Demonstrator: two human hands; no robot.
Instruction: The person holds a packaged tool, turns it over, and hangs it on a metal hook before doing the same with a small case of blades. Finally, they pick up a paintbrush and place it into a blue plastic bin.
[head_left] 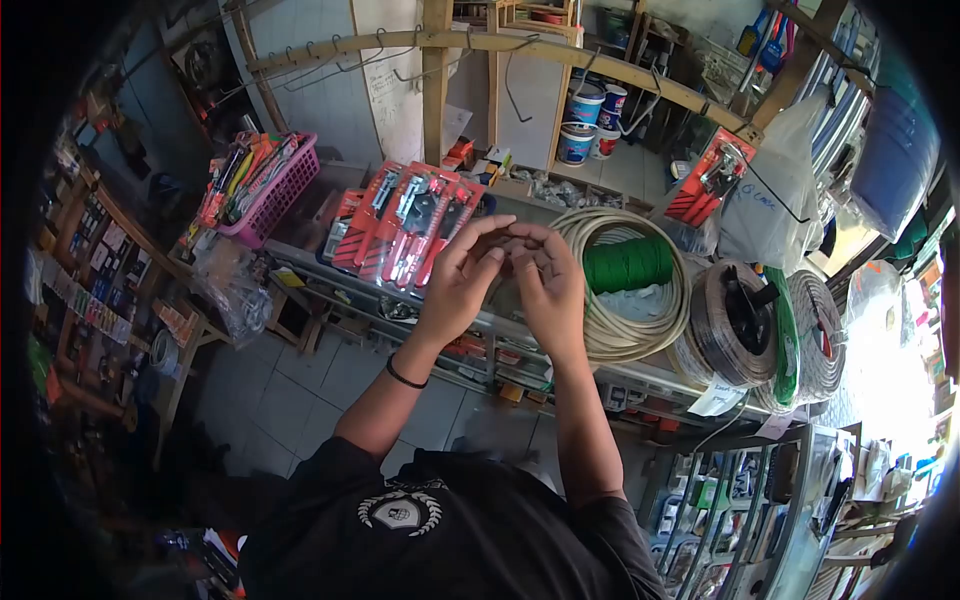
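Observation:
My left hand and my right hand are raised together over the glass counter. Their fingers curl inward and the fingertips meet, thumbs close to each other. Whatever sits between the fingertips, if anything, is too small or hidden to make out. Just left of my left hand lie several red blister packs of tools on the countertop. Beside my right hand, on the right, rests a cream-coloured coil of hose or cable, with a green spool of cord inside its ring.
A pink basket of packaged tools stands at the left. Further right are a dark cable coil and a grey coil. A wooden rail with metal hooks crosses above the counter, one hook carrying a red tool pack. Paint cans stand behind.

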